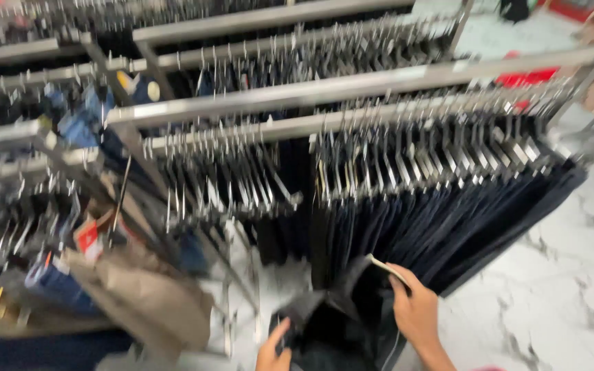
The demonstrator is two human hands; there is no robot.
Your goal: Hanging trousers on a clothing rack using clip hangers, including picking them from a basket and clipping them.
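Observation:
I look down at a metal clothing rack [352, 86] hung with many dark navy trousers [434, 220] on clip hangers. At the bottom of the view both my hands hold one pair of dark trousers [331, 330]. My right hand [417, 312] grips its waistband at the upper edge, close to the hanging row. My left hand [274, 347] clutches the fabric lower down on the left, and only its fingers and thumb show. The picture is blurred by motion.
More rails with hangers and blue garments stand to the left and behind [49, 137]. A tan garment [146, 295] hangs at lower left. White marble floor [558, 288] lies to the right. Red objects [527, 77] show at the far right.

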